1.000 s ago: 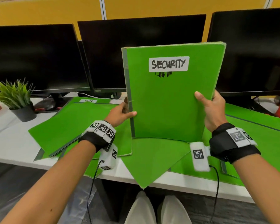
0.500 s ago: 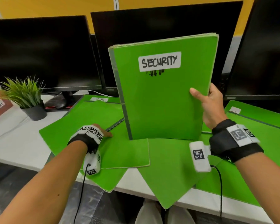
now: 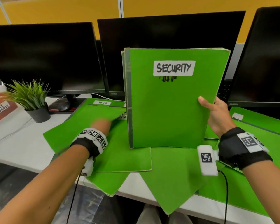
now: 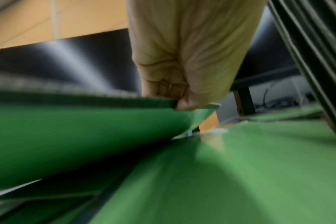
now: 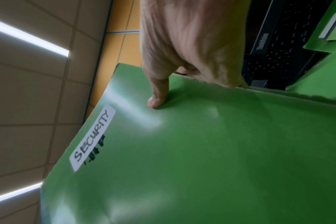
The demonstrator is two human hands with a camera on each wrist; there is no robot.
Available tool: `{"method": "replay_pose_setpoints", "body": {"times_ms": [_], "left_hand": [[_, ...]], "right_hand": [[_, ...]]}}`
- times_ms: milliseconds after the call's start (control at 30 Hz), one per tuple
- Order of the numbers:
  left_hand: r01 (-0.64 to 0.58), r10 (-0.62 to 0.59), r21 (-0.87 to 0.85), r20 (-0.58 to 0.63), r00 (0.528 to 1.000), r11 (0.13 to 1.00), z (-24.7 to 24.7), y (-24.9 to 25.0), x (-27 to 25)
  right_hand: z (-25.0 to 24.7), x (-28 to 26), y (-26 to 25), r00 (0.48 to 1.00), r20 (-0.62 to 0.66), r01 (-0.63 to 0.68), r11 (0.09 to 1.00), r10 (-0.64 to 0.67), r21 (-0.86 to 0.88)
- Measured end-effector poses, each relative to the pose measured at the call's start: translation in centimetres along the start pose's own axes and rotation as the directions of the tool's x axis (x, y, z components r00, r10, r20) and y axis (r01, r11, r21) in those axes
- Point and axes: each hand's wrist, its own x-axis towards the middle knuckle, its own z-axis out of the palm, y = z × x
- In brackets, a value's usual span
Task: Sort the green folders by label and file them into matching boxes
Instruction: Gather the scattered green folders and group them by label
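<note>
A stack of green folders labelled SECURITY (image 3: 168, 110) stands upright on other folders lying on the desk. My right hand (image 3: 208, 105) grips its right edge, thumb on the front cover and fingers behind. In the right wrist view the thumb of my right hand (image 5: 159, 91) presses the SECURITY folder (image 5: 182, 151). My left hand (image 3: 103, 124), blurred, is low at the left on a flat green folder (image 3: 81, 125). In the left wrist view the curled fingers of my left hand (image 4: 175, 101) pinch the edge of that folder (image 4: 86, 128), which is raised off the one below.
More green folders are spread over the white desk (image 3: 14, 143), one labelled H.R. (image 3: 102, 102), some overhanging the front edge. Three dark monitors (image 3: 44, 59) stand behind. At the left are a potted plant (image 3: 31, 97) and a red-brown box (image 3: 2, 109). A keyboard (image 5: 282, 50) lies behind the stack.
My left hand let go of the SECURITY stack's spine, dropped to the folders at the left and now pinches one by its edge. My right hand keeps the stack upright.
</note>
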Motion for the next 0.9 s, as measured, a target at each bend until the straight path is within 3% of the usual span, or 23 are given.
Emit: {"method": "replay_pose_setpoints", "body": {"times_ms": [100,200,333,400,467,533,600,700,800,867,900], "left_hand": [[0.046,-0.079,-0.187,-0.171,0.982,0.981,-4.2,-0.9,-1.7],[0.024,-0.166,-0.361,-0.369,0.914,0.932,-8.6,-1.7,-3.1],[-0.233,-0.267,-0.577,-0.649,0.712,0.782,-13.3,-2.9,-4.0],[-0.334,-0.315,-0.670,-0.654,0.688,0.662,-14.2,-3.0,-3.7],[-0.443,-0.337,-0.789,-0.593,0.731,0.426,-13.9,-2.6,-3.4],[-0.530,-0.321,-0.843,-0.529,0.786,0.091,-13.2,-1.6,-3.5],[-0.514,-0.277,-0.849,-0.468,0.839,-0.122,-12.5,-0.2,-3.9],[-0.463,-0.207,-0.847,-0.420,0.884,-0.261,-12.1,1.9,-4.7],[-0.371,-0.097,-0.801,-0.371,0.924,-0.469,-12.2,3.2,-5.5],[-0.356,-0.045,-0.808,-0.381,0.924,-0.469,-12.1,3.9,-6.2],[-0.382,-0.038,-0.838,-0.400,0.916,-0.390,-12.1,4.3,-6.4]], "right_hand": [[0.1,-0.3,-0.6,1.000,0.015,-0.010,1.000,0.009,0.024],[0.1,-0.8,-1.0,0.999,0.049,-0.007,1.000,0.007,0.013],[-0.1,-1.7,-1.4,0.998,0.054,0.016,1.000,-0.017,0.025],[-0.3,-2.1,-1.6,0.997,0.072,0.026,0.999,-0.028,0.021],[-0.4,-2.5,-1.8,0.997,0.068,0.034,0.999,-0.035,0.015],[-0.4,-2.7,-2.0,0.998,0.047,0.034,0.999,-0.034,0.011],[-0.4,-3.0,-2.4,0.999,0.028,0.045,0.999,-0.045,0.010],[-0.4,-2.8,-2.5,0.999,-0.004,0.049,0.999,-0.049,0.002],[0.0,-2.9,-3.0,0.997,-0.052,0.068,0.996,-0.065,0.055],[0.4,-3.3,-3.7,0.991,-0.082,0.111,0.990,-0.104,0.088],[0.7,-3.5,-4.0,0.988,-0.079,0.137,0.985,-0.129,0.104]]}}
